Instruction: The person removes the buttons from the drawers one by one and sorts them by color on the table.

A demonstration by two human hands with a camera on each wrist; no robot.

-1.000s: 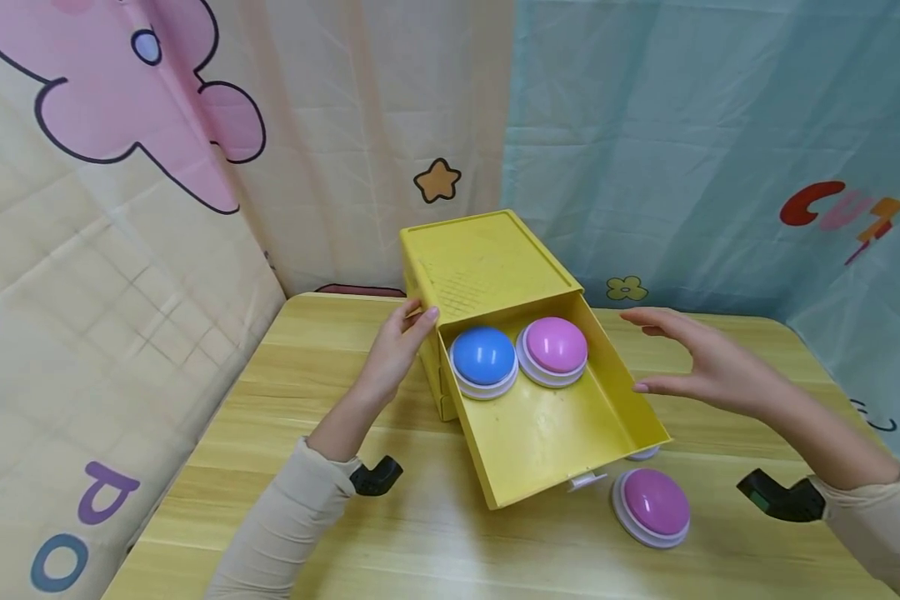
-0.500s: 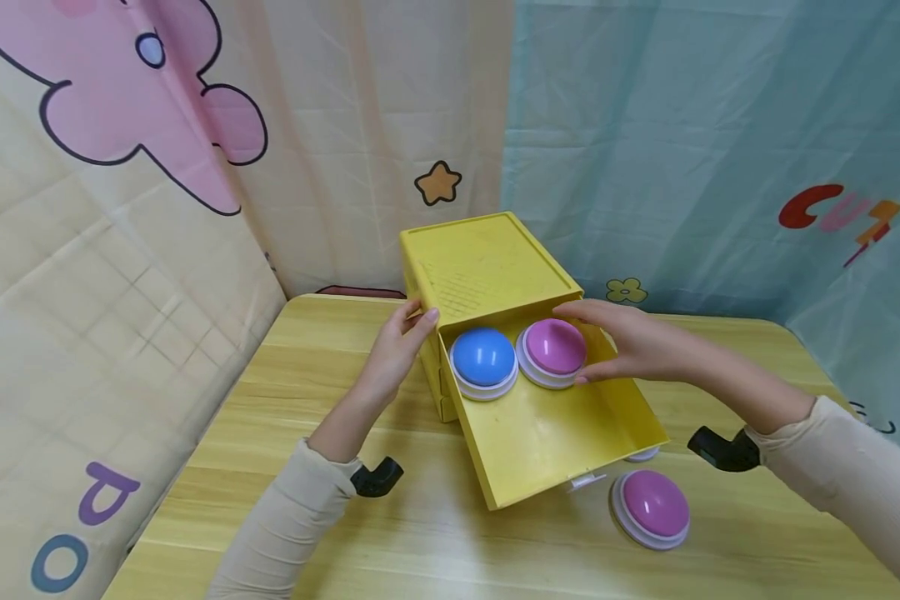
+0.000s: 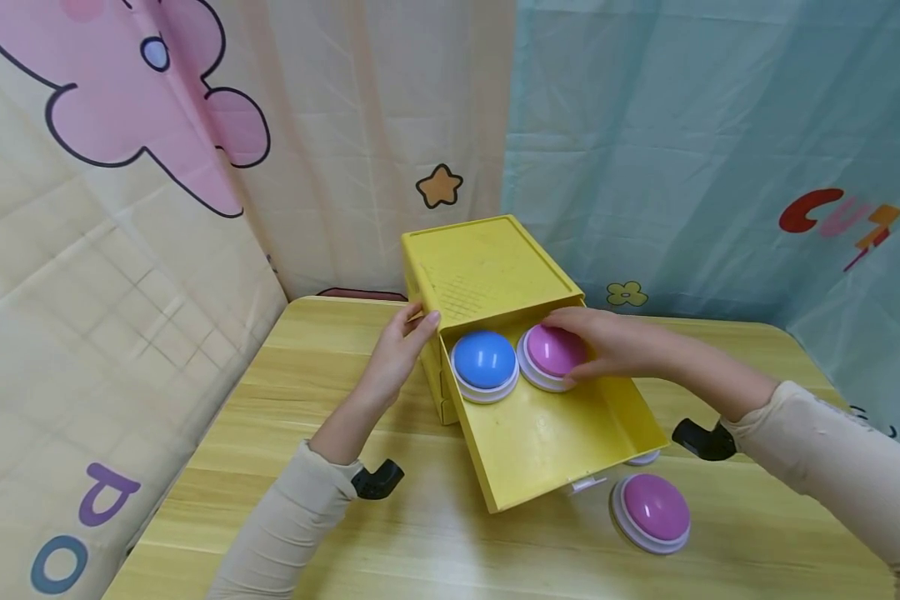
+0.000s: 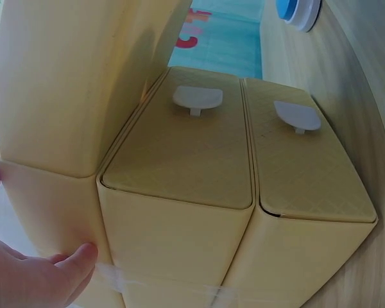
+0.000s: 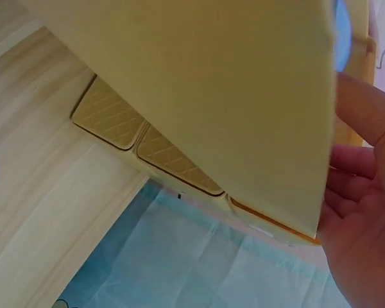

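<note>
A yellow cabinet (image 3: 487, 262) stands on the table with its top drawer (image 3: 540, 467) pulled out. Inside lie a blue dome buzzer (image 3: 484, 360) and a pink dome buzzer (image 3: 555, 350), both on white bases. My right hand (image 3: 618, 343) reaches over the drawer's right wall and holds the pink buzzer, thumb in front and fingers behind. That wall hides the buzzer in the right wrist view, where the palm (image 5: 366, 212) shows. My left hand (image 3: 390, 358) rests on the cabinet's left side; in the left wrist view its thumb (image 4: 83, 256) touches that side.
Another pink buzzer (image 3: 654, 510) sits on the wooden table (image 3: 330, 517) right of the drawer. A white rim (image 3: 643, 457) peeks out below the drawer; the left wrist view shows a blue buzzer (image 4: 287, 9) there. Printed curtains (image 3: 645, 150) hang behind. Two lower drawers (image 4: 179, 147) are closed.
My right hand has moved left from beyond the drawer, over its wall, and its fingers have come round the pink buzzer. The left hand has stayed on the cabinet.
</note>
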